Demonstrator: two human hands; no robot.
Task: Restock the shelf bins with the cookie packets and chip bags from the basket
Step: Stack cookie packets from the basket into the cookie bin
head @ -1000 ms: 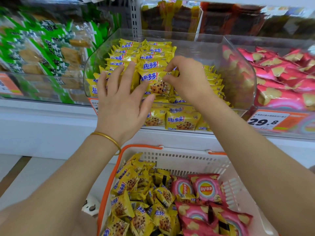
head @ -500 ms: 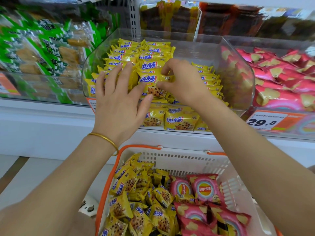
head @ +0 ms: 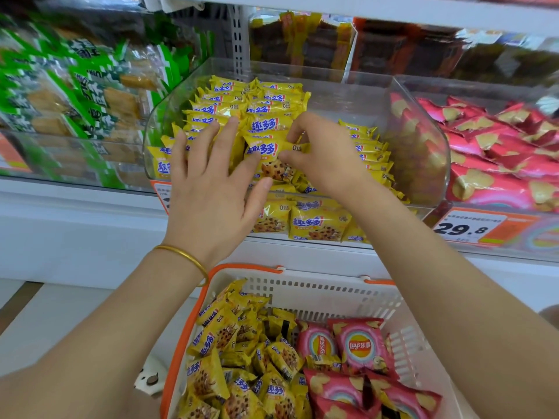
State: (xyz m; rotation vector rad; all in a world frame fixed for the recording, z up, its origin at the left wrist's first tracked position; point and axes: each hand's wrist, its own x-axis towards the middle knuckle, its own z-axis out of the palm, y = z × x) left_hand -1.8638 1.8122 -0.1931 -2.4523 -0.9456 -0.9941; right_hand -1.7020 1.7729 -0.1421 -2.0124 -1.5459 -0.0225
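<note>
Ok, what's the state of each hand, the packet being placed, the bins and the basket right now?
left hand, open, fingers straight, resting on the packets in the bin
right hand, pinches the cookie packet
cookie packet, at the front of a row, tilted back
cookie bin, partly filled with rows of packets
chip bin, holds pink bags
basket, holds both cookie packets and chip bags

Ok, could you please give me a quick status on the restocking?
Left hand open, resting on packet rows in clear bin. Right hand pinching one cookie packet. Nothing blocking. Basket holds more.
</note>
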